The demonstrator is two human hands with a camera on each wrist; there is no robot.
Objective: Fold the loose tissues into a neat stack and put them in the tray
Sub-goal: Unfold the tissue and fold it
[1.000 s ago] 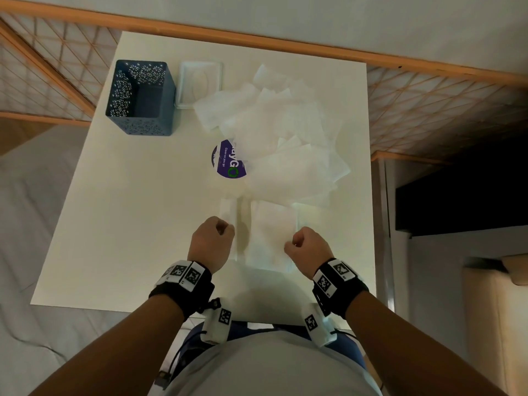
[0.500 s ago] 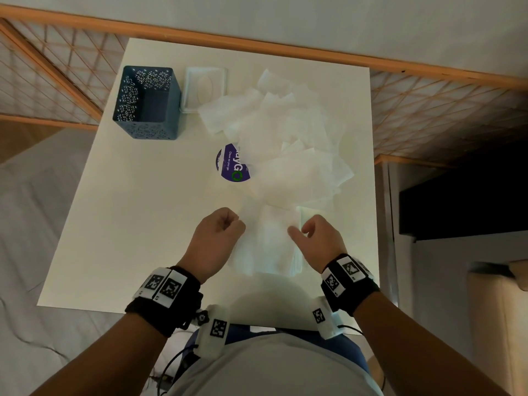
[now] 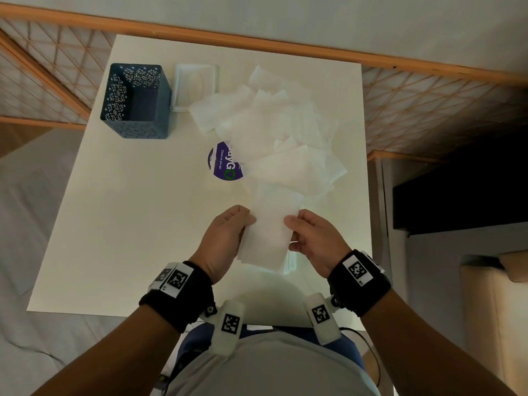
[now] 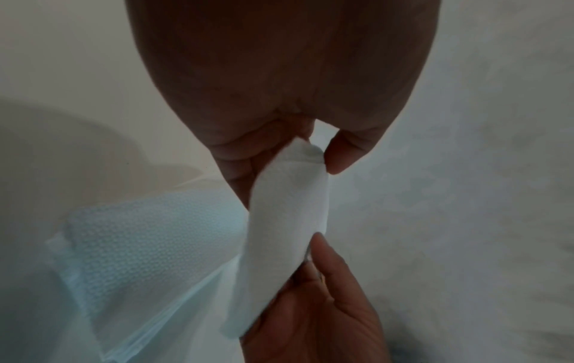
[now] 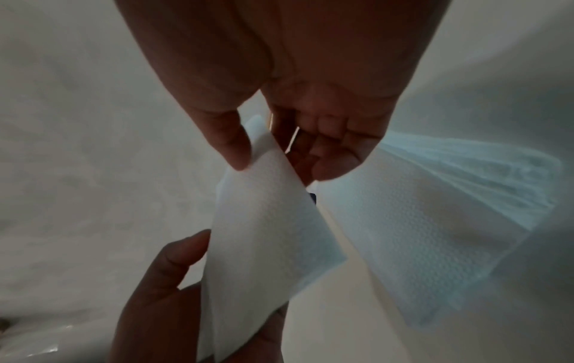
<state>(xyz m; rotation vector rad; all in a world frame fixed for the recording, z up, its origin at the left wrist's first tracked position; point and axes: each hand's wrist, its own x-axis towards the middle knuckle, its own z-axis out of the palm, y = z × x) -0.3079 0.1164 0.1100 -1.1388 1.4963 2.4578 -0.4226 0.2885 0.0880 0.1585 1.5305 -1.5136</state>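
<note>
I hold one tissue (image 3: 270, 230) up off the surface (image 3: 137, 224) between my two hands, near the near edge, a little right of the middle. My left hand (image 3: 225, 238) pinches its left side between thumb and fingers, and my right hand (image 3: 313, 238) pinches its right side the same way, so both are closed on the sheet. The tissue's long axis runs from the near edge toward the far edge, and it hangs between the hands with its near end lower.

Just below it, on the surface, lies the small stack of folded tissues (image 3: 290, 261), nearly under my right hand. The loose tissues (image 3: 274, 130) sprawl beyond, toward the far right corner, and the blue tray (image 3: 114, 95) stands at the far left corner, well apart from both hands; my left hand is the nearer one to it. I judge the next move to be folding this sheet and setting it down on the stack.
</note>
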